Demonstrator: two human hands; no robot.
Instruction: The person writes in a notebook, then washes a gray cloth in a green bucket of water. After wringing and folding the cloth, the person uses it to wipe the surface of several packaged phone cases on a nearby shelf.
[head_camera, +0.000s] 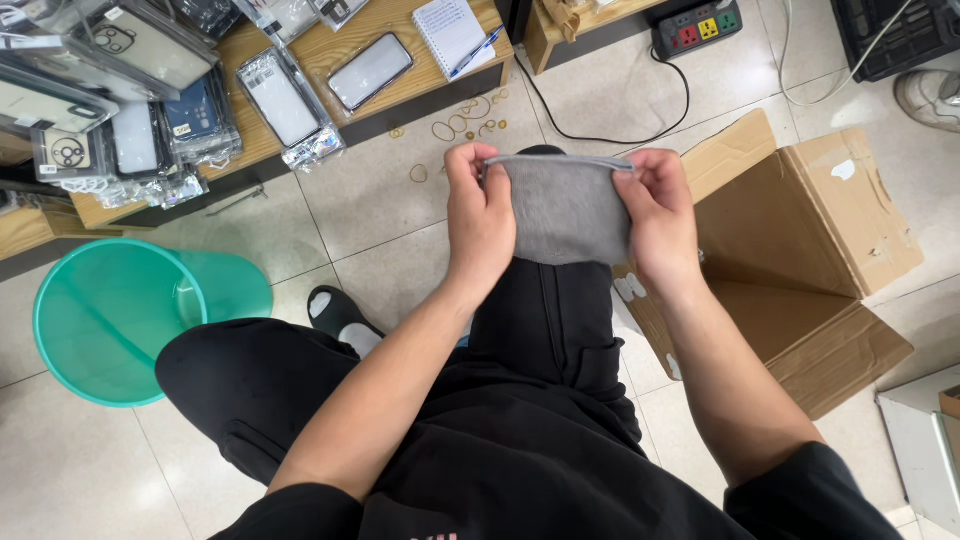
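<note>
A small grey fabric pouch (565, 210) is held up over my black-trousered knee. My left hand (478, 222) pinches its left top edge, and my right hand (655, 215) grips its right top edge. The pouch's upper rim is stretched flat between both hands. Its lower part hangs down between my palms, partly hidden by my fingers.
An open cardboard box (800, 250) stands on the tiled floor at my right. A teal plastic bucket (110, 320) sits at left. A low wooden shelf (330, 50) behind holds packaged phone cases (285, 100), a phone (370, 70) and a notepad (452, 30). Rubber bands (460, 122) and a power strip (697, 27) lie on the floor.
</note>
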